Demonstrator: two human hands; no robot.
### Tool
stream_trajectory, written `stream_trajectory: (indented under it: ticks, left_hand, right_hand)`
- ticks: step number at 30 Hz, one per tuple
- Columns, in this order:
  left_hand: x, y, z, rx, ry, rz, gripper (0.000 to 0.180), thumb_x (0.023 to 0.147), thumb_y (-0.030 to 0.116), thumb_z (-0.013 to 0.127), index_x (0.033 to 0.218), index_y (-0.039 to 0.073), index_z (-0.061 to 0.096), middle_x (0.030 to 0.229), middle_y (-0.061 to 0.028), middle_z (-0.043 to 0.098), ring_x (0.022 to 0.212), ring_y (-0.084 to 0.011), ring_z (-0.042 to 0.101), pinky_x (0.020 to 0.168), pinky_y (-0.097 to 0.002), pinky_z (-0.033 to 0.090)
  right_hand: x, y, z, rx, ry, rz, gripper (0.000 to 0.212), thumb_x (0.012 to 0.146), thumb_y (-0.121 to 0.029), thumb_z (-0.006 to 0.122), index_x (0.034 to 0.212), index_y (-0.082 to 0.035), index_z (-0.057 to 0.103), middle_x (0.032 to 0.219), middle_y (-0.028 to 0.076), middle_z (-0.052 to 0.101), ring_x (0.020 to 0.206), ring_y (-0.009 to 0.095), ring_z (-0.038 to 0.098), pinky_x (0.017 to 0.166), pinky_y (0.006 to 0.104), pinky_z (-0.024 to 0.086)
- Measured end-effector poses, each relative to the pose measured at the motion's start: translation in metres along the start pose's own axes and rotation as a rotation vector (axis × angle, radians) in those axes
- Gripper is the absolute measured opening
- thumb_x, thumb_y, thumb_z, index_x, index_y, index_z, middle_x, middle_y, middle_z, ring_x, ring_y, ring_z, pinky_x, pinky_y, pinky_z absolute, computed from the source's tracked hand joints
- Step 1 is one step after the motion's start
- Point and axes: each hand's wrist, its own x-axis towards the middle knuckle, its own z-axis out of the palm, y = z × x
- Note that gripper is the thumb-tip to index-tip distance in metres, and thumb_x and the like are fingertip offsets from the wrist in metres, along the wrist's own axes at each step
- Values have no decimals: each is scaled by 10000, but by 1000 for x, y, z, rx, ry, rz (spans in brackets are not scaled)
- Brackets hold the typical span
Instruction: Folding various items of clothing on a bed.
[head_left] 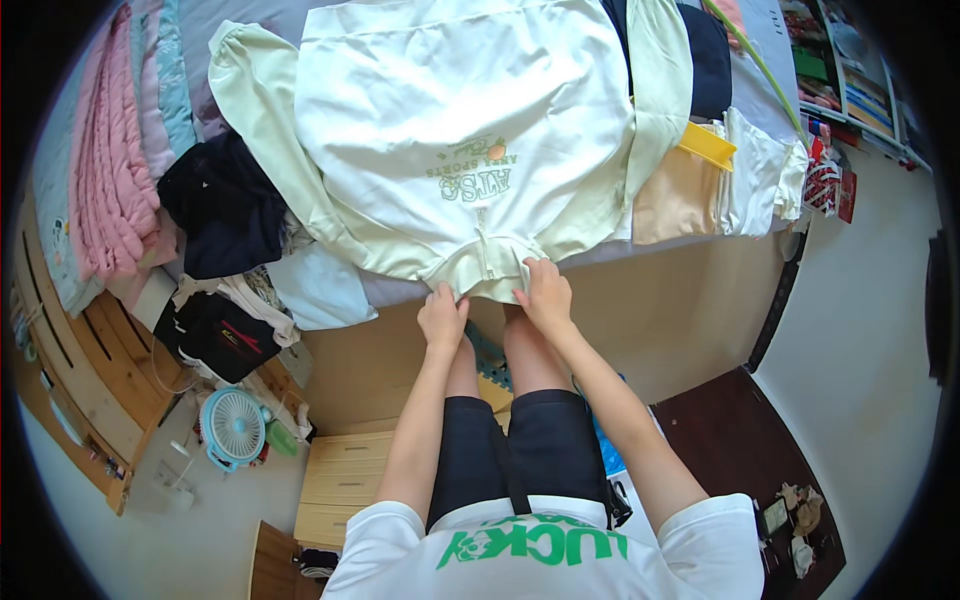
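A white sweatshirt (pixel 400 110) with pale green sleeves lies spread on the bed, its collar toward me and its hem at the far side. It has a short zip at the neck and a printed design on the chest. Both sleeves bend away along its sides. At the collar's left side, the fingers of my left hand (pixel 443 318) are closed on the pale green edge. Opposite it, my right hand (pixel 546 296) pinches the collar's right side. The collar hangs slightly over the bed's near edge between them.
Dark folded clothes (pixel 222 205) and a pink quilt (pixel 112 170) lie on the left. Folded beige clothing (pixel 675 200) and a yellow flat piece (pixel 707 147) are on the right. A blue fan (pixel 233 428) stands at lower left, near wooden drawers (pixel 345 470).
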Motion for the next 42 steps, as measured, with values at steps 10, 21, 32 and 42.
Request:
stream_trajectory:
  ticks: [10,21,32,42]
  left_hand:
    - [-15,-31,2,166,202,600,69,666,82,501,730,105,490,699,-35,471,697,-201,510,545,-325,427]
    - [1,-27,17,219,-39,378,69,693,79,521,756,107,525,747,-66,557,734,-240,571,617,-366,469]
    - [132,-1,-161,-329,176,340,179,818,182,497,833,18,567,708,-169,570,647,-304,559,592,-372,430]
    - [326,34,-316,361,461,542,540,718,188,609,1220,216,412,1331,-5,345,1214,-301,286,978,-438,234]
  right_hand:
    - [-24,39,30,-170,32,-51,149,702,-101,509,849,-114,487,789,46,482,805,222,507,661,346,405]
    - [-34,48,47,-235,-261,231,204,752,-254,521,855,-82,560,853,105,600,805,271,570,686,423,444]
    - [90,56,-72,143,-423,81,296,779,-333,490,918,-103,614,855,170,612,808,312,591,711,390,464]
    - [344,48,-206,-395,357,-202,366,776,-133,511,1139,-135,463,1121,55,503,955,273,525,791,397,432]
